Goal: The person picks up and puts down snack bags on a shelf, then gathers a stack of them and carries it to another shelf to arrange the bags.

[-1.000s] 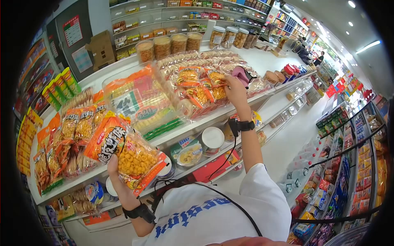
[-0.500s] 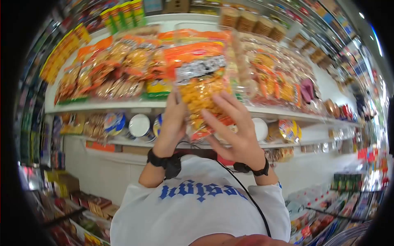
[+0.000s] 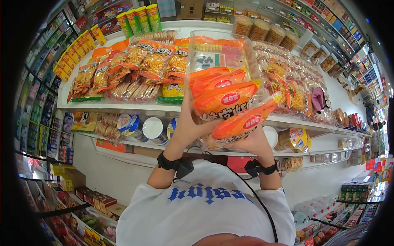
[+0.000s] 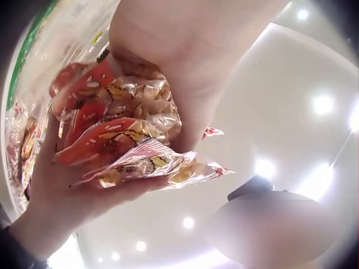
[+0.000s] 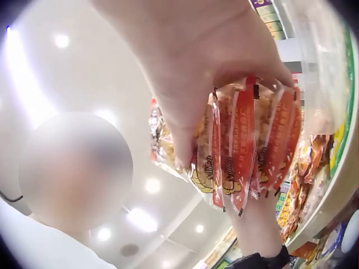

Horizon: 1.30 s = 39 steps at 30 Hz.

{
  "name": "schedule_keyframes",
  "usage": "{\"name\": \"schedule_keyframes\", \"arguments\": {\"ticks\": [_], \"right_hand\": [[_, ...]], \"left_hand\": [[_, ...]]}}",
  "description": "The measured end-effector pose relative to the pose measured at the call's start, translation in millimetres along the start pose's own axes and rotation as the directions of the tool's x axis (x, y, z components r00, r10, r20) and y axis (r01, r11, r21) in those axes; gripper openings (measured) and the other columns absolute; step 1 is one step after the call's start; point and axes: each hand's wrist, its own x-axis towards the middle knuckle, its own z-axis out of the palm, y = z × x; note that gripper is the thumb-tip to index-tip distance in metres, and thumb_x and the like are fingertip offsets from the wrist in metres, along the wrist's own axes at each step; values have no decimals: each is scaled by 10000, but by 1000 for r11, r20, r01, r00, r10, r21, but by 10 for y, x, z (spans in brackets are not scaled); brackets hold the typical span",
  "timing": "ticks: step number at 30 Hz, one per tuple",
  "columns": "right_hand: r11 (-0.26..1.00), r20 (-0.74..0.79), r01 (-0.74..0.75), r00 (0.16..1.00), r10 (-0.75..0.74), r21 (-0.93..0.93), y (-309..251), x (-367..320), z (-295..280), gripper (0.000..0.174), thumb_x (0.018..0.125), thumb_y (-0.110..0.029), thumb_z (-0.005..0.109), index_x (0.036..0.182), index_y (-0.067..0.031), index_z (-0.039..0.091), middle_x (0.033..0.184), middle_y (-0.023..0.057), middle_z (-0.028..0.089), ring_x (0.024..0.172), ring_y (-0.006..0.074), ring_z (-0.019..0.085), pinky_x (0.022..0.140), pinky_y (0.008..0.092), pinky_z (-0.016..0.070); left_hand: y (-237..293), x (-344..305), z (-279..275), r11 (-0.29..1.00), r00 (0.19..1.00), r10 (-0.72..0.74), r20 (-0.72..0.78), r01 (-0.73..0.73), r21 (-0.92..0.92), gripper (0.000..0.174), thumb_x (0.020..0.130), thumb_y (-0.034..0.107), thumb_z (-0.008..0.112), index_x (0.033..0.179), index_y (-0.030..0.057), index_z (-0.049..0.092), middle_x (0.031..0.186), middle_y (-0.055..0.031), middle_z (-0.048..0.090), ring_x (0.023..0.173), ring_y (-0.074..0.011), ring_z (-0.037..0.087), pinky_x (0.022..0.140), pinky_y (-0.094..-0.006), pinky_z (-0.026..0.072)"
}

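Note:
Several orange-topped snack bags (image 3: pixel 230 98) are held as a stack between both hands, above the front edge of the display shelf. Their printed tops fan out toward the head camera, the nearest bag (image 3: pixel 246 121) tilted over to the right. My left hand (image 3: pixel 189 125) grips the stack from the left, its thumb across the near side. From the right, my right hand (image 3: pixel 256 143) grips the lower part, partly hidden beneath the bags. In the left wrist view, the clear bag sides (image 4: pixel 140 134) are squeezed between the palms. Red back seams (image 5: pixel 244 140) show side by side in the right wrist view.
Similar snack bags (image 3: pixel 154 61) lie piled on the shelf at left, more bags (image 3: pixel 297 98) at right. A clear-wrapped pack (image 3: pixel 213 53) lies behind the hands. Jars (image 3: pixel 269 35) line the back. Tubs (image 3: pixel 154 129) stand on the lower shelf. A dark cable (image 3: pixel 254 192) crosses the shirt.
The right hand has left the bags at right and joined the left hand in front of the body. The bag, earlier facing the camera, now tilts in a stack of several. The head view has turned left.

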Motion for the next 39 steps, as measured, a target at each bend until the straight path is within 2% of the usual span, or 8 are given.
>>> {"name": "schedule_keyframes", "arguments": {"ticks": [4, 8, 17, 23, 27, 32, 35, 39], "right_hand": [[993, -108, 97, 990, -90, 62, 134, -18, -20, 889, 673, -90, 939, 1378, -14, 402, 1301, 105, 609, 1195, 191, 612, 1011, 356, 516], [970, -240, 160, 964, -113, 185, 178, 155, -111, 882, 669, -66, 934, 1371, -20, 403, 1312, 113, 599, 1192, 190, 610, 1001, 370, 530], [916, -124, 397, 908, -401, -58, -601, 1142, -544, 599, 829, -108, 837, 1323, -13, 513, 1229, 107, 669, 1114, 186, 658, 976, 337, 542], [968, 58, 241, 970, -237, -67, -472, 1942, -940, 634, 839, -195, 839, 1357, -14, 520, 1261, 82, 668, 1123, 170, 639, 992, 330, 512], [991, 199, 135, 971, -133, 4, -109, 2422, -1123, 712, 799, -128, 864, 1385, -14, 477, 1269, 94, 655, 1143, 190, 634, 996, 336, 513], [992, 168, 119, 979, -112, -30, 151, 2790, -1194, 634, 794, -43, 846, 1342, -16, 529, 1250, 87, 666, 1152, 195, 633, 996, 334, 519], [994, 143, 109, 984, -108, 0, 182, 2964, -1145, 616, 791, -22, 845, 1323, -10, 535, 1228, 82, 683, 1128, 188, 647, 970, 336, 531], [999, 43, 47, 998, -47, 8, 105, 2800, -1096, 623, 783, -4, 846, 1311, -24, 516, 1243, 87, 672, 1126, 196, 652, 945, 337, 546]], "left_hand": [[-104, 14, -1, 988, 992, 124, -4, -124, -96, 1243, 700, 146, 915, 1600, -13, 73, 1542, -168, 385, 1441, -252, 378, 1158, -425, 359], [159, 213, 37, 835, 908, 333, 253, -409, 368, 1242, 681, 324, 939, 1577, -55, 169, 1536, -186, 403, 1460, -275, 363, 1212, -432, 259], [1033, 1392, -58, 829, 900, 75, 429, -295, 474, 885, 831, 317, 812, 1548, 54, 362, 1421, -97, 536, 1322, -204, 501, 1127, -384, 380], [755, 2250, -489, 969, 890, -136, 434, 29, 244, 313, 929, 304, 677, 1148, 89, 619, 1073, -28, 633, 1011, -171, 606, 952, -344, 476], [499, 2592, -697, 973, 922, -179, 344, 114, 201, 157, 929, 269, 638, 888, 117, 632, 934, -6, 641, 872, -151, 606, 846, -323, 488], [213, 3142, -990, 956, 951, -188, 246, 120, 268, 196, 997, 260, 550, 1065, 109, 652, 993, -12, 647, 944, -159, 583, 1005, -373, 415], [193, 3186, -822, 912, 997, -65, 35, 45, 407, 225, 991, 242, 540, 1135, 106, 646, 1004, -13, 649, 953, -156, 577, 1015, -369, 395], [151, 3309, -923, 673, 993, 65, 100, -117, 730, 323, 950, 190, 560, 1163, -26, 669, 1021, -87, 694, 907, -207, 613, 900, -349, 474]]}}
